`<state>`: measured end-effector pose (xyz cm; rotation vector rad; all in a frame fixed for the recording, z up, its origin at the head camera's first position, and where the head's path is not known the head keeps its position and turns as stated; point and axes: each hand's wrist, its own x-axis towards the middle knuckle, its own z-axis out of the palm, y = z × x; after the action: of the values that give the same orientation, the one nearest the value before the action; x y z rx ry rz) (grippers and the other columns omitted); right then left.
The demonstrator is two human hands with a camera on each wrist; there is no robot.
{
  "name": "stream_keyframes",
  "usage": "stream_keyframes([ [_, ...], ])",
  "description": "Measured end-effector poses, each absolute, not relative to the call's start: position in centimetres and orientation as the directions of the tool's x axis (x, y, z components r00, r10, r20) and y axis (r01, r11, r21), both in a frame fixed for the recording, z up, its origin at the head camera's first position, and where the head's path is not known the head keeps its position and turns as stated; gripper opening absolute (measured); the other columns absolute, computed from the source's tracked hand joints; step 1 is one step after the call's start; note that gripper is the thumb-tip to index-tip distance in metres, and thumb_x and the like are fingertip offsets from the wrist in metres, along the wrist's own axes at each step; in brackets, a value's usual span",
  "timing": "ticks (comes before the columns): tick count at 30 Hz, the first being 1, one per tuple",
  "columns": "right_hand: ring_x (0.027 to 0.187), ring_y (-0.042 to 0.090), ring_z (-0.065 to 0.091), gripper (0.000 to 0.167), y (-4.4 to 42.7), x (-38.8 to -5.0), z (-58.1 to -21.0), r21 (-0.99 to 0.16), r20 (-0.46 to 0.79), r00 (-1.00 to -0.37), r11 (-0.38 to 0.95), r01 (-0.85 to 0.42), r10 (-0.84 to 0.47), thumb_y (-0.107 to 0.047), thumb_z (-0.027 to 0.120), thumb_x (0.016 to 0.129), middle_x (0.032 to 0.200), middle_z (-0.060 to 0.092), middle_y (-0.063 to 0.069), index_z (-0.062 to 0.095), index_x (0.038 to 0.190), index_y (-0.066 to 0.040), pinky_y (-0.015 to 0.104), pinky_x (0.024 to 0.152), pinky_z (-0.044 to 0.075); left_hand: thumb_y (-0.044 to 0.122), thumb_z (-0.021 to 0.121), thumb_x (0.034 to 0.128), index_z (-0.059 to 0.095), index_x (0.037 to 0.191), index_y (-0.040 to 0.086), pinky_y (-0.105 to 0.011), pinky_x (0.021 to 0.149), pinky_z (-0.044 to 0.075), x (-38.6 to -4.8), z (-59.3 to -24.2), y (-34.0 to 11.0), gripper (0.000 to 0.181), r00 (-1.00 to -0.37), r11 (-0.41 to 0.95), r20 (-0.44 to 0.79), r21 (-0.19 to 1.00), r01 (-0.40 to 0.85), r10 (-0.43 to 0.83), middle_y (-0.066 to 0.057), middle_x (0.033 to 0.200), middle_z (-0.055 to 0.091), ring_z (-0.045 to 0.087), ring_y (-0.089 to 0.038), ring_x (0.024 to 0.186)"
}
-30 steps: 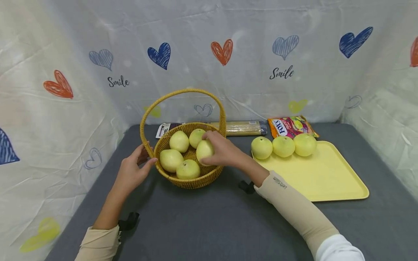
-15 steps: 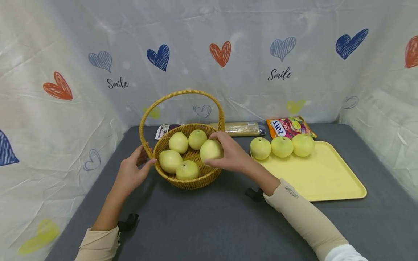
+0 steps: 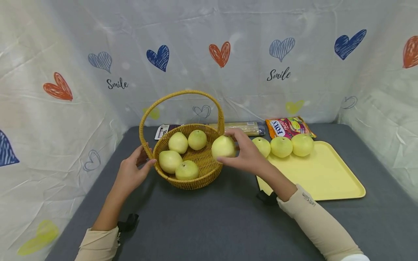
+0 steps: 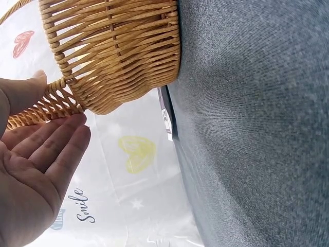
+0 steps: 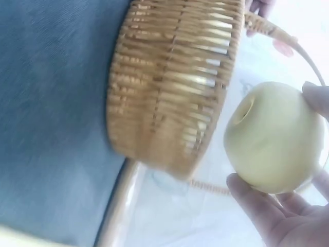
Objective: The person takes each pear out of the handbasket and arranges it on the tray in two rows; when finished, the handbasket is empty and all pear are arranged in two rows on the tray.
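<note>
The left hand [image 3: 132, 170] pinches the wicker basket handle [image 3: 188, 92] (likely for steadiness) while the right hand [image 3: 247, 155] clasps a pale-green fruit [image 3: 223, 147].

Ribbed wicker basket [image 3: 187, 185], smooth fruit [image 3: 223, 146], matt woven cloth [image 3: 209, 224]
The basket has a slight sheen; the tray [image 3: 326, 177] looks like smooth plastic, the FOX'S packet [image 3: 290, 127] is glossy film, and the backdrop [image 3: 196, 79] is a creased, faintly shiny sheet.
</note>
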<state>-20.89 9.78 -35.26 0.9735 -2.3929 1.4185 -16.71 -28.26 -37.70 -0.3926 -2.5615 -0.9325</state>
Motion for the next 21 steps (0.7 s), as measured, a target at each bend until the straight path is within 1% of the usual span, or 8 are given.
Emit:
stream_keyframes([
  [7, 0.108, 0.027, 0.056, 0.072, 12.5, -20.8, -35.2, -0.694, 0.47, -0.789, 0.387, -0.607, -0.394, -0.018, 0.091, 0.076, 0.128, 0.051, 0.012, 0.049, 0.132, -0.004, 0.045, 0.081, 0.058, 0.014, 0.071, 0.0963, 0.043, 0.15, 0.001, -0.05, 0.089, 0.057, -16.7, -37.7, -28.4, 0.062, -0.886, 0.747, 0.446, 0.545, 0.38, 0.126, -0.024, 0.126, 0.064, 0.064, -0.037, 0.112],
  [12, 0.113, 0.033, 0.054, 0.071, 14.5, -20.9, -34.8, -0.723, 0.459, -0.818, 0.388, -0.571, -0.347, -0.014, 0.09, 0.077, 0.131, 0.049, 0.014, 0.048, 0.133, -0.002, 0.053, 0.086, 0.056, 0.014, 0.07, 0.0966, 0.042, 0.15, 0.001, -0.05, 0.09, 0.056, -16.7, -37.8, -28.4, 0.062, -0.888, 0.744, 0.444, 0.551, 0.379, 0.124, -0.024, 0.127, 0.063, 0.064, -0.038, 0.112],
  [14, 0.113, 0.033, 0.054, 0.071, 15.4, -20.9, -34.6, -0.735, 0.458, -0.828, 0.388, -0.557, -0.323, -0.013, 0.089, 0.078, 0.131, 0.049, 0.015, 0.046, 0.133, -0.001, 0.054, 0.088, 0.055, 0.014, 0.07, 0.0968, 0.042, 0.15, 0.001, -0.05, 0.09, 0.056, -16.7, -37.8, -28.4, 0.062, -0.889, 0.742, 0.441, 0.553, 0.378, 0.124, -0.024, 0.127, 0.063, 0.064, -0.038, 0.113],
  [17, 0.113, 0.031, 0.053, 0.069, 16.9, -20.8, -34.1, -0.74, 0.477, -0.837, 0.391, -0.548, -0.27, -0.009, 0.087, 0.079, 0.133, 0.048, 0.014, 0.045, 0.133, 0.0, 0.047, 0.089, 0.053, 0.014, 0.07, 0.0969, 0.042, 0.15, 0.001, -0.05, 0.09, 0.056, -16.7, -37.8, -28.4, 0.062, -0.889, 0.742, 0.442, 0.554, 0.378, 0.122, -0.024, 0.127, 0.063, 0.064, -0.038, 0.113],
  [21, 0.112, 0.025, 0.053, 0.07, 18.9, -20.9, -33.6, -0.743, 0.518, -0.833, 0.38, -0.55, -0.194, 0.0, 0.085, 0.077, 0.136, 0.046, 0.013, 0.044, 0.134, 0.002, 0.027, 0.085, 0.052, 0.014, 0.07, 0.0967, 0.042, 0.15, 0.001, -0.05, 0.09, 0.056, -16.8, -37.8, -28.3, 0.062, -0.887, 0.742, 0.445, 0.551, 0.381, 0.124, -0.024, 0.127, 0.063, 0.064, -0.038, 0.113],
])
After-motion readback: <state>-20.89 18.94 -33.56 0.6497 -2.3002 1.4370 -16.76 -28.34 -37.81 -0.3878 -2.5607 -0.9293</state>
